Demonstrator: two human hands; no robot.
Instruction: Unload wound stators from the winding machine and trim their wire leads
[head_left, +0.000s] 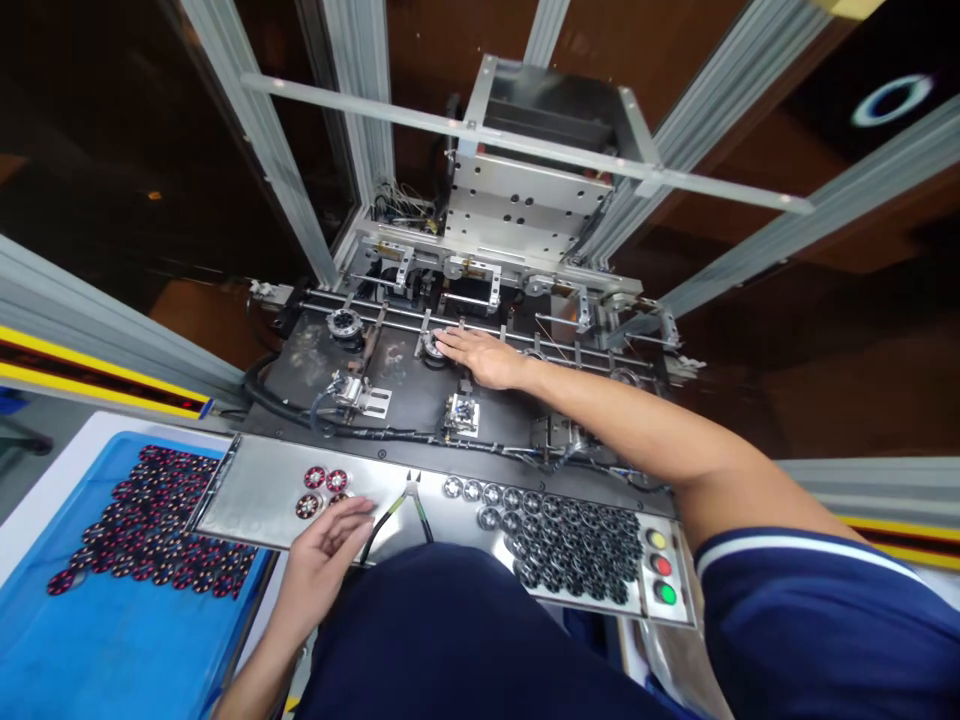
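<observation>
My right hand (484, 357) reaches far into the machine, fingers stretched flat over a round part (433, 347) seated on the black machine bed (409, 390). My left hand (326, 550) rests at the near edge of the steel shelf (255, 495), fingers loosely curled and apart, touching one of three red wound discs (324, 480). Small cutters (412, 500) with green-black handles lie just right of that hand. I cannot see anything held in either hand.
A blue tray (112, 620) at the left holds several red wound discs (150, 525). Several dark unwound cores (570, 540) lie on the shelf's right part. Yellow, red and green buttons (660, 565) sit at its right end. Aluminium frame bars (525, 140) surround the machine.
</observation>
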